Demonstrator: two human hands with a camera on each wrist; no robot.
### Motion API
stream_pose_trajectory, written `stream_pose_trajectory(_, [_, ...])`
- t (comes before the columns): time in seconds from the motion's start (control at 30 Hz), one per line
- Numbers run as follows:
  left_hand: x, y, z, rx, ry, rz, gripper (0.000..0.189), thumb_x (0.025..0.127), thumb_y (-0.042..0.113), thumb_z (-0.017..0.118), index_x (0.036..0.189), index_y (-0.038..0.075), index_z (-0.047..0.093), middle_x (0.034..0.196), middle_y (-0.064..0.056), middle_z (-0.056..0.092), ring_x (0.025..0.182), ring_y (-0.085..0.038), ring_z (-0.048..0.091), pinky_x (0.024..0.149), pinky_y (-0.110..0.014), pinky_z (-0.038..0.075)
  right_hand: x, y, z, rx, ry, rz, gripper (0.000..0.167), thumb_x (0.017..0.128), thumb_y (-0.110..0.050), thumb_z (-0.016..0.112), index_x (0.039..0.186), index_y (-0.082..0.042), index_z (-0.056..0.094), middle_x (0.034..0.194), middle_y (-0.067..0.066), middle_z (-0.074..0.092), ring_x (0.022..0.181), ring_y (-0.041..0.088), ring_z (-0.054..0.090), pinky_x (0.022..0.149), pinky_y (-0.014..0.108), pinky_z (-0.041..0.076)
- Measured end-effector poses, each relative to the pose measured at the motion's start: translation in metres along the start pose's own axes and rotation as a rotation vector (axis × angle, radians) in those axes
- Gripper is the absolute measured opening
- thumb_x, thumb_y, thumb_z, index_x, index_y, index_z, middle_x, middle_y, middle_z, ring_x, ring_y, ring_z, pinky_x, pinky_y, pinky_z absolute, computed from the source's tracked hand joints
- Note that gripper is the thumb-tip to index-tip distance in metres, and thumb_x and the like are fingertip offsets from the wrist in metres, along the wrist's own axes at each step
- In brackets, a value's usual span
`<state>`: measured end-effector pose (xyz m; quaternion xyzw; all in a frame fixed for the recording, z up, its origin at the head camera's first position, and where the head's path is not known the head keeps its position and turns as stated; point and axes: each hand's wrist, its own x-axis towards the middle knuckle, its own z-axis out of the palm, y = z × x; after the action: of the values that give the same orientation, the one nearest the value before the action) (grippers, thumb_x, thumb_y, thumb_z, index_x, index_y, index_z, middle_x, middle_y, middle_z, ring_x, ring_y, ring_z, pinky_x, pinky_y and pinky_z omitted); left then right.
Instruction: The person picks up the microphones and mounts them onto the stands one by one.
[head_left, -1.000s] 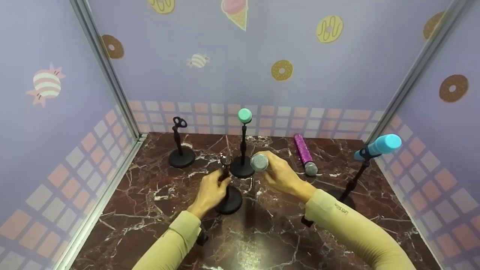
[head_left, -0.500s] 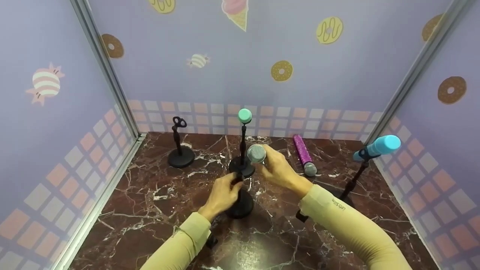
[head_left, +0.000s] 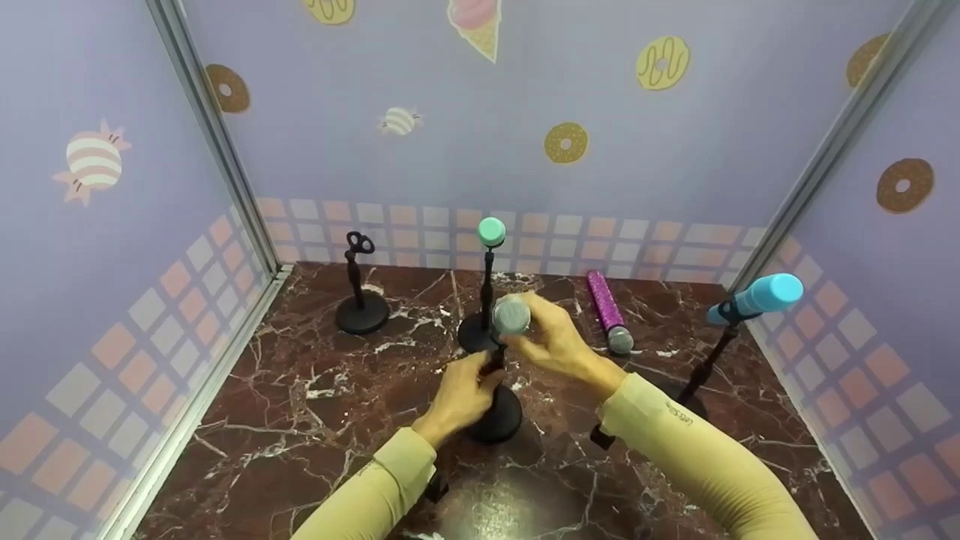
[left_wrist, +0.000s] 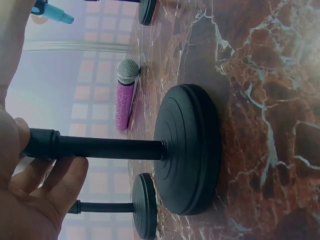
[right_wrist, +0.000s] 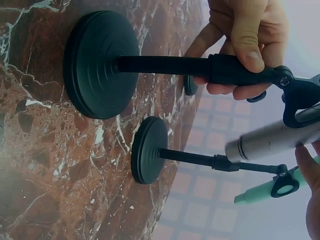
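Fingers of the left hand point(head_left: 459, 394) are gripping the post of the front stand point(head_left: 501, 418), while those of the right hand point(head_left: 553, 336) are holding the silver microphone point(head_left: 511, 315). I'm judging the work about half done: the mint microphone point(head_left: 491, 232) and, toward the counter's point(head_left: 300, 442) right edge, the blue microphone point(head_left: 772, 292) are sitting in stands; the purple microphone point(head_left: 606, 302) is lying near the back edge, the bare stand point(head_left: 362, 315) standing by the back-left corner. I'm seeing the silver one just above the left fingers, beside the clip point(right_wrist: 291, 103), whether seated I can't tell.
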<state>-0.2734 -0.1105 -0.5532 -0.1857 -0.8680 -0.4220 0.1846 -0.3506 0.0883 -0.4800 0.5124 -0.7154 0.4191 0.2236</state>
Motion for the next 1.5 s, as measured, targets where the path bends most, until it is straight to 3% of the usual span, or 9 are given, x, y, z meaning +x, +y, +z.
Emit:
stream_pose_trajectory(0.13, [0.000, 0.000, 0.002, 0.036, 0.025, 0.018, 0.009, 0.102, 0.011, 0.077, 0.109, 0.005, 0.078, 0.099, -0.013, 0.082, 0.095, -0.032, 0.082, 0.086, -0.049, 0.067, -0.001, -0.001, 0.000, -0.020, -0.057, 0.042, 0.066, 0.081, -0.011, 0.098, 0.138, 0.002, 0.069, 0.137, 0.024, 0.075, 0.130, 0.038, 0.073, 0.121, 0.052, 0.058])
stream_pose_trajectory(0.23, [-0.001, -0.004, 0.006, 0.039, 0.051, 0.054, 0.012, 0.102, 0.013, 0.077, 0.111, 0.006, 0.079, 0.100, -0.012, 0.083, 0.095, -0.033, 0.082, 0.085, -0.050, 0.067, -0.003, 0.000, 0.000, -0.042, -0.063, 0.054, 0.068, 0.078, -0.009, 0.100, 0.138, 0.001, 0.069, 0.138, 0.024, 0.075, 0.131, 0.038, 0.073, 0.122, 0.052, 0.057])
stream_pose_trajectory(0.33, [-0.002, -0.013, 0.010, 0.001, 0.097, 0.125, 0.013, 0.106, 0.021, 0.075, 0.110, 0.009, 0.079, 0.098, -0.009, 0.083, 0.091, -0.029, 0.081, 0.081, -0.048, 0.066, -0.005, 0.001, 0.000, -0.036, -0.053, 0.038, 0.065, 0.079, -0.005, 0.098, 0.138, 0.000, 0.070, 0.138, 0.020, 0.075, 0.130, 0.037, 0.073, 0.123, 0.050, 0.057])
stream_pose_trajectory(0.37, [0.002, -0.035, 0.024, -0.020, 0.121, 0.156, 0.017, 0.108, 0.026, 0.074, 0.112, 0.011, 0.079, 0.099, -0.007, 0.084, 0.092, -0.026, 0.082, 0.082, -0.046, 0.067, -0.005, 0.001, 0.000, -0.028, -0.053, 0.031, 0.065, 0.080, -0.004, 0.097, 0.138, 0.000, 0.070, 0.138, 0.020, 0.075, 0.130, 0.037, 0.073, 0.123, 0.050, 0.057])
stream_pose_trajectory(0.47, [0.004, -0.040, 0.026, -0.082, 0.159, 0.191, 0.022, 0.109, 0.033, 0.072, 0.112, 0.013, 0.081, 0.095, -0.003, 0.084, 0.087, -0.019, 0.081, 0.078, -0.040, 0.067, -0.004, 0.001, -0.001, -0.016, -0.059, 0.018, 0.065, 0.082, -0.004, 0.096, 0.141, -0.002, 0.069, 0.140, 0.019, 0.075, 0.131, 0.039, 0.073, 0.123, 0.051, 0.056])
stream_pose_trajectory(0.57, [0.007, -0.036, 0.023, -0.132, 0.161, 0.157, 0.022, 0.108, 0.032, 0.074, 0.109, 0.011, 0.082, 0.093, -0.004, 0.086, 0.083, -0.020, 0.082, 0.076, -0.040, 0.067, -0.003, 0.001, -0.002, -0.032, -0.073, 0.011, 0.064, 0.084, -0.007, 0.095, 0.143, -0.003, 0.068, 0.142, 0.020, 0.075, 0.132, 0.040, 0.072, 0.122, 0.054, 0.056])
stream_pose_trajectory(0.6, [0.004, -0.015, 0.010, -0.138, 0.150, 0.131, 0.020, 0.107, 0.028, 0.076, 0.106, 0.009, 0.083, 0.091, -0.005, 0.086, 0.080, -0.022, 0.081, 0.073, -0.041, 0.067, -0.002, 0.001, -0.002, -0.041, -0.078, 0.009, 0.064, 0.085, -0.008, 0.096, 0.143, -0.003, 0.068, 0.142, 0.020, 0.075, 0.133, 0.040, 0.072, 0.122, 0.054, 0.056])
stream_pose_trajectory(0.87, [0.006, 0.001, 0.005, -0.132, 0.089, -0.011, 0.010, 0.102, 0.019, 0.081, 0.104, 0.010, 0.085, 0.096, -0.010, 0.087, 0.090, -0.024, 0.084, 0.083, -0.039, 0.068, -0.001, 0.003, -0.003, -0.103, -0.086, -0.086, 0.066, 0.073, 0.008, 0.092, 0.136, 0.002, 0.072, 0.135, 0.021, 0.078, 0.127, 0.040, 0.074, 0.119, 0.051, 0.059])
stream_pose_trajectory(1.5, [0.006, -0.001, 0.008, -0.087, 0.104, 0.006, 0.007, 0.100, 0.011, 0.081, 0.100, 0.004, 0.082, 0.092, -0.010, 0.087, 0.085, -0.028, 0.084, 0.079, -0.042, 0.069, 0.002, 0.003, -0.005, -0.109, -0.152, -0.117, 0.061, 0.070, 0.011, 0.091, 0.129, -0.001, 0.078, 0.131, 0.016, 0.082, 0.122, 0.037, 0.078, 0.115, 0.052, 0.062])
